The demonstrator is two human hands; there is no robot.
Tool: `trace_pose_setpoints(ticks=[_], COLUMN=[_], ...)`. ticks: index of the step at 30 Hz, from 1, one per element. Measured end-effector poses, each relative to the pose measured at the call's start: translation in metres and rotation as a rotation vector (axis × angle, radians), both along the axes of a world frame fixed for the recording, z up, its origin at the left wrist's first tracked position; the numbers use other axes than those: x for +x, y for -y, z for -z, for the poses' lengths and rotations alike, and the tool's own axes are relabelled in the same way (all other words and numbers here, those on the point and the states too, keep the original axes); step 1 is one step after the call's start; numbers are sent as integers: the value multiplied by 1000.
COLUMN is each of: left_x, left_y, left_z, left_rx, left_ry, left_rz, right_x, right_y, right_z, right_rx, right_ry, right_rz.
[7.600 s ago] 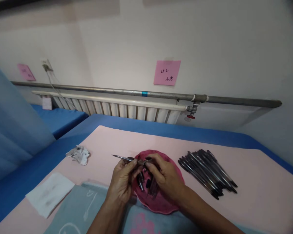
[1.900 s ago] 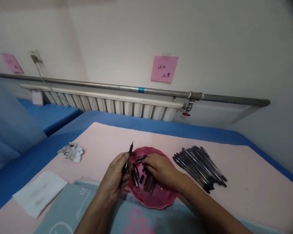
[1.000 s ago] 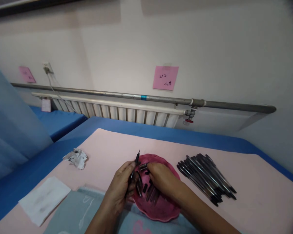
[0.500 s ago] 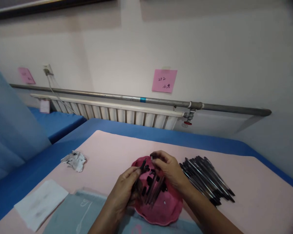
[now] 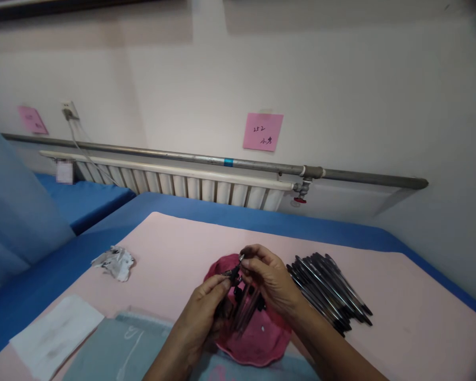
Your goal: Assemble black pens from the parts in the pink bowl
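Observation:
My left hand is closed on a dark pen, its tip end pointing up and to the right. Fingers of my right hand pinch a small silvery piece right at the pen's tip; whether the two touch is hard to tell. Both hands are above a pink scalloped dish, which holds small black parts and several clear tubes. To the right of my right hand lies a pile of pens with clear barrels and black ends.
Left of the dish are a crumpled, stained tissue and a smudged white sheet. A grey-green cloth lies at the front. The pink-covered table has blue edges; a radiator and pipe run behind it.
The silvery piece in my right hand and the pen tip in my left have come together. The pen now leans further right. The whole view has shifted slightly.

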State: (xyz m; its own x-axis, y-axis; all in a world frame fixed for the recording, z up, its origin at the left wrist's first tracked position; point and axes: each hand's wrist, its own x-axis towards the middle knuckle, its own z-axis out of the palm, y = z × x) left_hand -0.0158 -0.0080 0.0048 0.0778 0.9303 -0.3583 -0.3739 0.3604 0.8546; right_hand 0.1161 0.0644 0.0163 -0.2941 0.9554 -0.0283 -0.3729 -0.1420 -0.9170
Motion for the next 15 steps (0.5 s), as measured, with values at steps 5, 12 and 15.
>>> trace_pose_setpoints(ticks=[5,12,15], left_x=[-1,0,1], left_y=[0,0,-2], left_z=[0,1,-1], left_rx=[-6,-3,1], left_ry=[-14,-12,-17], left_rz=[4,-12,-22], right_x=[0,4,5], right_y=[1,0,0], right_z=[1,-1,-1], right_rx=[-14,-153,-222], right_ry=[45,39,44], right_rz=[-45,-129,-149])
